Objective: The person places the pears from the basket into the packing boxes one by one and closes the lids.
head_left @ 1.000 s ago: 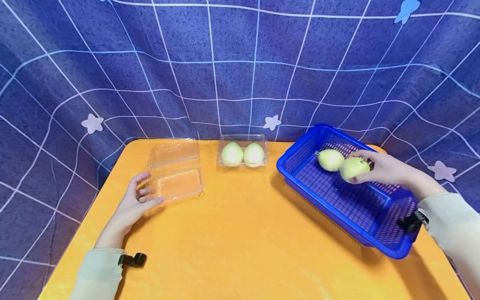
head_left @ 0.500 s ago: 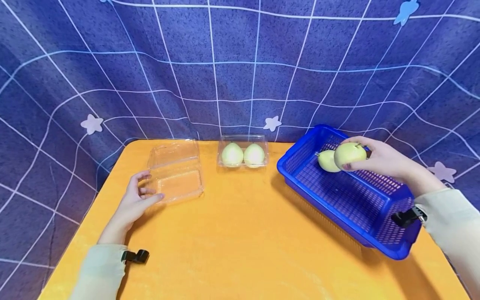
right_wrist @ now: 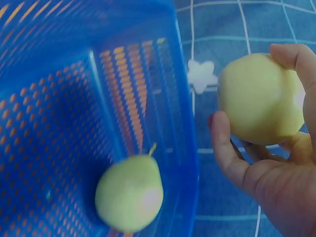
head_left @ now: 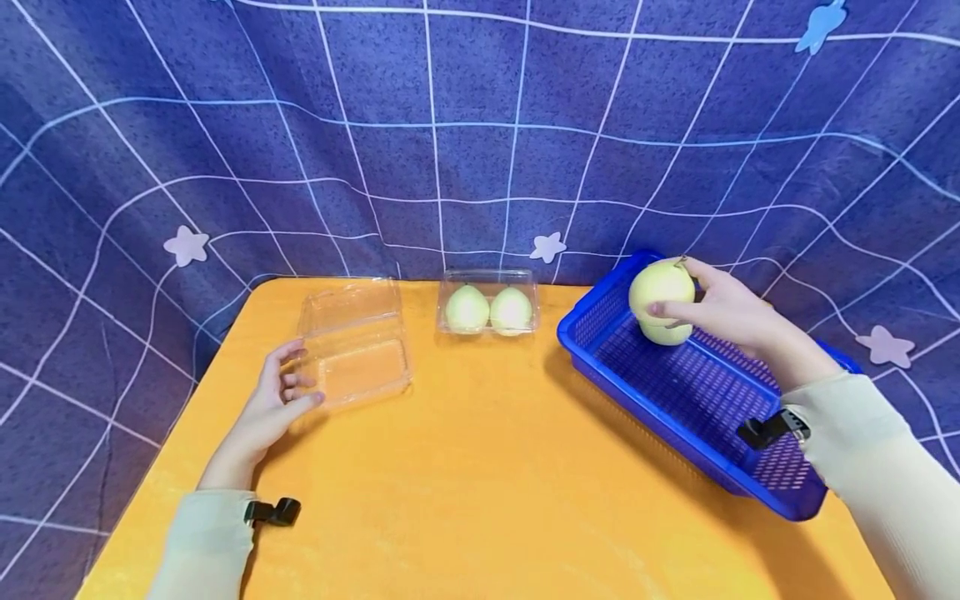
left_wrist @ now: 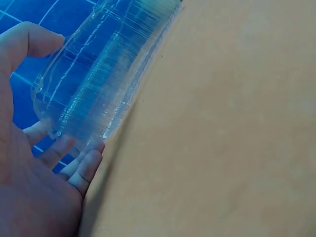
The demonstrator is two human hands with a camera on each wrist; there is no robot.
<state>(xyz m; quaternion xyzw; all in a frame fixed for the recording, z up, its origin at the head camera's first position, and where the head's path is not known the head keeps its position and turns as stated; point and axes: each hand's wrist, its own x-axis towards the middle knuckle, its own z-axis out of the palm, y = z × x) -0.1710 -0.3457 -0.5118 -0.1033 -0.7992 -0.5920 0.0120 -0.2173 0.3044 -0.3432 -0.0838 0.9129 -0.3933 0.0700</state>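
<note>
Seen from the head, a blue basket [head_left: 648,408] stood at an angle on the right of the yellow tabletop [head_left: 465,467], in front of a blue curtain [head_left: 480,158] with white lines. The right hand [head_left: 723,304] gripped a pale green pear [head_left: 662,292] over the basket's far left end, thumb on the near side. Behind it, partly covered, a lower pear [head_left: 666,333] showed. A lidded clear box [head_left: 488,275] with two boxed pears [head_left: 467,310] in it stood near the curtain. On the left, the left hand [head_left: 273,408] was spread wide at the short side of an unlidded clear box [head_left: 363,367], whose lid leaned back; only this view took in both boxes.

The left wrist view gave what the head view barely did: the thumb tip at one long edge of that box and the other fingers round its nearer end, relaxed, with a wide gap between. The curtain showed through the plastic. How firmly the hand pressed, I could not tell.

The right wrist view separated the two fruits that overlapped from the head. The held pear showed against the curtain, fingers on opposite sides of it, while the lower pear lay inside the basket, close to the wall, its stem visible.
</note>
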